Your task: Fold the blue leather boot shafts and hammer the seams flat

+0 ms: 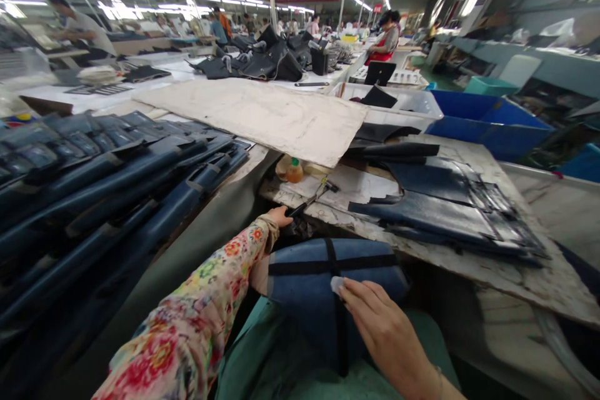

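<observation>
A blue padded piece [309, 281] crossed by black straps lies on my lap against the table edge. My right hand [382, 334] rests on it, fingers pinched on a small white piece [336, 285] at the strap crossing. In a floral sleeve, my left hand [280, 217] reaches over to the worn table [515, 275] and closes on the dark handle of a thin tool [310, 200]. The tool's tip points toward a small orange-capped bottle [294, 170].
Rows of dark blue bag parts [107, 181] fill the left bench. A stained board [262, 115] lies across the middle. Flat dark blue pieces [440, 206] are stacked on the right. Blue bins [487, 122] stand behind them. Other people work at far tables.
</observation>
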`<control>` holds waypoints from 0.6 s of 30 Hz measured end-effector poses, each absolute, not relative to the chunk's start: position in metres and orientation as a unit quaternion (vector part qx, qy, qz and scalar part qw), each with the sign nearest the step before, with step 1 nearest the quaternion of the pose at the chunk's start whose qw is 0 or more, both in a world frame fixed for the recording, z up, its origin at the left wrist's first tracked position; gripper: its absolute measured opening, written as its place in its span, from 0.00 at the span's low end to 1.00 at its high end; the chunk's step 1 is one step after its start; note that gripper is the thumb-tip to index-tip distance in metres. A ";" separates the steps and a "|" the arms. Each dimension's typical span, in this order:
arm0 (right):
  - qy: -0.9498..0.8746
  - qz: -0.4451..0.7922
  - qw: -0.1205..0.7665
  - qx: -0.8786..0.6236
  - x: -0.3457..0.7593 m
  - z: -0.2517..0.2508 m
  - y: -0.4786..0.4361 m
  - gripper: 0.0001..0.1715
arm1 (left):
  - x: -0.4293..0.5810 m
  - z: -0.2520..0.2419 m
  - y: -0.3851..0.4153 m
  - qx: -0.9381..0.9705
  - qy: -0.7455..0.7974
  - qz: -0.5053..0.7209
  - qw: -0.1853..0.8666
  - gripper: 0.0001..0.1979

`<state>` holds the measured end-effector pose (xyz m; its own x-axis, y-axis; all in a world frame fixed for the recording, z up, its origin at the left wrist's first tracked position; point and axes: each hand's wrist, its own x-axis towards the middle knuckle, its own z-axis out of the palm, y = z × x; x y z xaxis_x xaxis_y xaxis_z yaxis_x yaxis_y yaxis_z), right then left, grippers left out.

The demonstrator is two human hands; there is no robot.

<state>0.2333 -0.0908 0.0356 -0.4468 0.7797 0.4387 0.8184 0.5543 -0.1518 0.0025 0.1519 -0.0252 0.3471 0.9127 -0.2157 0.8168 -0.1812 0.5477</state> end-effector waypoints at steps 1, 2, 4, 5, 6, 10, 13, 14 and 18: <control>-0.846 -0.035 0.240 -0.475 0.232 0.034 -0.091 0.20 | 0.009 -0.026 0.155 0.763 0.567 0.062 0.303 0.17; -0.843 -0.030 0.246 -0.478 0.230 0.033 -0.092 0.20 | 0.014 -0.025 0.158 0.760 0.571 0.041 0.307 0.16; -0.836 -0.021 0.258 -0.483 0.228 0.030 -0.092 0.20 | 0.021 -0.021 0.161 0.757 0.578 0.017 0.306 0.16; -0.834 -0.016 0.261 -0.486 0.227 0.029 -0.092 0.20 | 0.021 -0.017 0.160 0.757 0.580 0.014 0.300 0.16; -0.832 -0.012 0.262 -0.489 0.227 0.028 -0.093 0.20 | 0.019 -0.011 0.159 0.758 0.583 0.014 0.293 0.16; -0.831 -0.005 0.260 -0.491 0.233 0.024 -0.097 0.21 | -0.009 0.024 0.133 0.770 0.579 0.026 0.266 0.16; -0.832 -0.005 0.266 -0.486 0.239 0.022 -0.101 0.22 | -0.038 0.055 0.088 0.783 0.564 0.041 0.259 0.20; -0.832 -0.003 0.267 -0.486 0.240 0.022 -0.102 0.22 | -0.045 0.064 0.070 0.786 0.559 0.047 0.260 0.20; -0.833 0.004 0.275 -0.481 0.237 0.025 -0.103 0.21 | -0.063 0.080 -0.009 0.743 0.539 0.116 0.380 0.21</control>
